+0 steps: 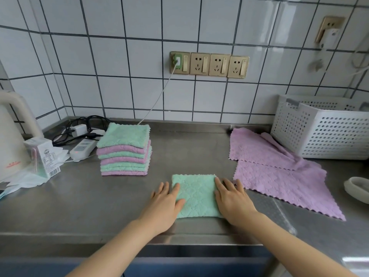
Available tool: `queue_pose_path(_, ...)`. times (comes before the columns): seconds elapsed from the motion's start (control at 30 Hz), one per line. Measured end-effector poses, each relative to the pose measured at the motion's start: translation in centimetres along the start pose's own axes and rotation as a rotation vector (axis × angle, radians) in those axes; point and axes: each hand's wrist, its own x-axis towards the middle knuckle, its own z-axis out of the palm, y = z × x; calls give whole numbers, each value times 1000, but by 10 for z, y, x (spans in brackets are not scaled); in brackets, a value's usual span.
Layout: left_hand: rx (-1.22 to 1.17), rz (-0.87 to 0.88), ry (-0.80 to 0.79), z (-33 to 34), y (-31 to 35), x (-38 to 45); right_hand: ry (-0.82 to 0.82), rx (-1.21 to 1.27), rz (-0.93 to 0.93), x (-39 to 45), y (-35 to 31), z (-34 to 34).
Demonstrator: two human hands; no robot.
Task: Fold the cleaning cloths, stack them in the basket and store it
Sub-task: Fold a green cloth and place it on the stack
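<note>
A folded square mint-green fleece cleaning cloth point(196, 195) lies flat near the front edge of the brushed stainless-steel surface point(79, 200); the left hand point(166, 202) lies flat on its left edge with straight fingers, thumb spread onto the fabric; the right hand point(232, 200) lies flat on its right edge, fingers straight and pointing away from the person; neither grip is clamped on anything, both lie open and pressing down.

To the left and further back stands a neat stack of folded mint-green and lilac cloths point(124, 149), well apart from the hands; to the right lie two unfolded lilac fleece cloths point(279, 176) with zigzag edges, spread out and overlapping, the nearer one just beside the right hand's fingertips, the farther one reaching up to the white perforated plastic basket point(319, 132); the basket stands at the back right of the surface against the white tiled wall point(119, 62).

On the wall sits a row of four gold-framed power sockets point(209, 64), a green-rimmed white plug in the leftmost, its pale cable running down behind the stack; at the far left are a cream electric kettle point(10, 140), a small printed carton point(43, 154), crumpled white paper, and a white power strip point(82, 147) with black cables behind it; a pale oval dish point(358, 188) shows at the right edge.
</note>
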Motion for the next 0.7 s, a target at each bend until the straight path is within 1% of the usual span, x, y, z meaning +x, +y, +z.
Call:
queue_pose_path(0.03, -59, 6, 16, 0, 2, 1, 12, -47, 8, 2, 1, 5)
queue_pose_path(0.1, -258, 11, 73, -1, 8, 0, 53, -139, 26, 3, -1, 5)
queue_pose_path(0.17, -510, -7, 141, 1, 11, 4, 109, -221, -43, 3, -1, 9)
queue_pose_path(0.23, -775, -28, 214, -1, 12, 10, 148, -315, -163, 1, 1, 11)
queue_pose_path(0.27, -863, -24, 240, -2, 13, 14, 167, -307, -179, 2, 2, 11)
queue_pose_path(0.3, -919, -23, 267, -5, 14, 17, 161, -244, -153, 3, 2, 7)
queue_pose_path(0.37, -1020, -16, 359, -12, 16, 22, 178, -31, -82, 4, -3, 3)
queue_pose_path(0.43, -1086, 35, 443, -22, 13, 24, 152, 295, -15, 5, -11, -8)
queue_pose_path(0.53, -1137, 151, 455, -47, 2, 23, -14, 919, 122, 9, -33, -37)
queue_pose_path(0.57, -1161, 196, 484, -58, -4, 23, -28, 1104, 142, 15, -44, -46)
queue_pose_path(0.63, -1180, 248, 588, -85, -17, 26, -1, 1341, 166, 34, -68, -63)
queue_pose_path(0.7, -1162, 238, 689, -118, -34, 31, 39, 1438, 150, 59, -95, -84)
